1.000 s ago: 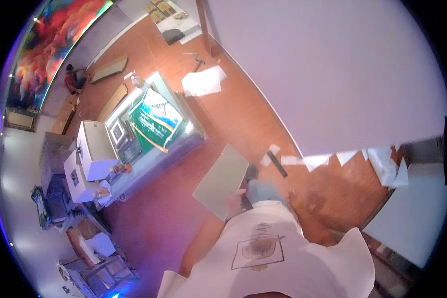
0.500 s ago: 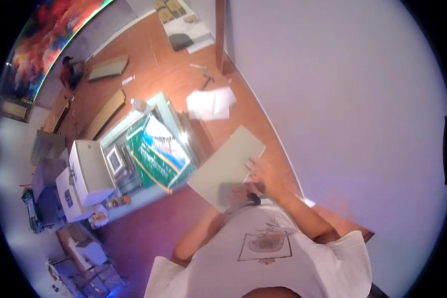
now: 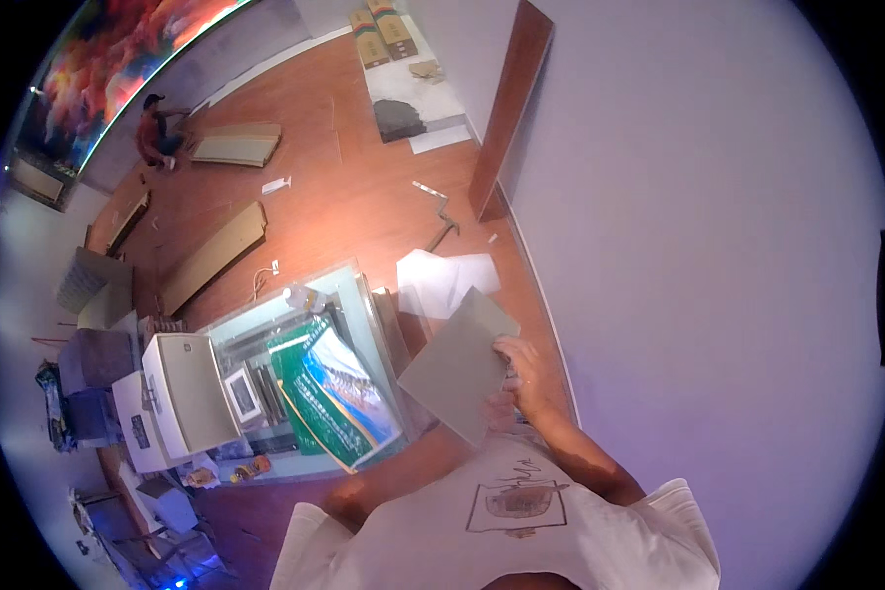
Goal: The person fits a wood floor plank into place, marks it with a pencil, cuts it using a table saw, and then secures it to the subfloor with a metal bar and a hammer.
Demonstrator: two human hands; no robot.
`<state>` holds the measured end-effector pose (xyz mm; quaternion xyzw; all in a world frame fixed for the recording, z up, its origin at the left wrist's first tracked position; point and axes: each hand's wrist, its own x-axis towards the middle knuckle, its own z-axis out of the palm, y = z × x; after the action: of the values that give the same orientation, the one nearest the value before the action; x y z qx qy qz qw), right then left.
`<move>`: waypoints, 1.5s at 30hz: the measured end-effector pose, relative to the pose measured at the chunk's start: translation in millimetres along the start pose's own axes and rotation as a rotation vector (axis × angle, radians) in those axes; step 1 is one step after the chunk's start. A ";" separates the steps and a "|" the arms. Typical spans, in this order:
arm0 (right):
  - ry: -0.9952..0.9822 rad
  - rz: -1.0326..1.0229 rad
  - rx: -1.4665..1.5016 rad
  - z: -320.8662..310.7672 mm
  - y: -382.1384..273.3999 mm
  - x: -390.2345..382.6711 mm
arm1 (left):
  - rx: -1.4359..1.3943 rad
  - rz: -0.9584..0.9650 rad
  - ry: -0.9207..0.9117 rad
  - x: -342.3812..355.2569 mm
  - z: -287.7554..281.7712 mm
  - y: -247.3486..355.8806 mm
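Note:
A flat grey-beige rectangular board is held at an angle in front of my chest. My right hand grips its right edge, with fingers bent over the upper face and a ring on one finger. Close to the board's lower right edge is my left hand, partly hidden and blurred, holding the board from below. My left forearm passes under the near corner. White sheets lie on the wooden floor just beyond the board.
Left of me stands a glass-topped table bearing a green-and-blue bag, a bottle and a white box. A brown plank leans on the right wall. Long planks lie farther off, where a person crouches.
The view has shifted, so the table and floor appear lower. The board is turned more upright, and my left hand sits closer to my right, less visible.

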<state>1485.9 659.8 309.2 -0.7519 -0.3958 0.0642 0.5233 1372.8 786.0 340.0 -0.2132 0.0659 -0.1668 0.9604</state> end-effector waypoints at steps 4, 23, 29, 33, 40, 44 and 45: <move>-0.073 -0.031 0.097 40.0 68.1 85.0 | -0.101 0.196 0.292 48.4 68.2 66.6; -0.013 0.821 0.939 208.5 173.7 543.0 | 1.113 0.811 1.275 60.3 153.0 462.3; -0.086 1.166 1.149 290.5 225.4 647.8 | 0.718 1.065 1.030 85.0 182.4 643.4; 0.056 1.264 1.188 358.6 279.8 724.1 | 0.711 0.872 0.901 117.6 238.7 788.3; 0.631 1.451 1.138 491.7 379.6 814.8 | 0.930 0.435 1.219 162.4 251.2 1024.9; 0.562 1.582 0.841 532.8 426.3 865.4 | 0.959 0.351 1.183 178.2 217.8 1157.2; 0.468 1.509 0.664 541.6 448.3 864.8 | 1.003 0.309 1.182 173.0 186.0 1193.7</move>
<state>2032.7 1569.0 -32.2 -0.6159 0.3681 0.3512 0.6016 1920.4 1816.5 -17.3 0.3807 0.5112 -0.1272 0.7600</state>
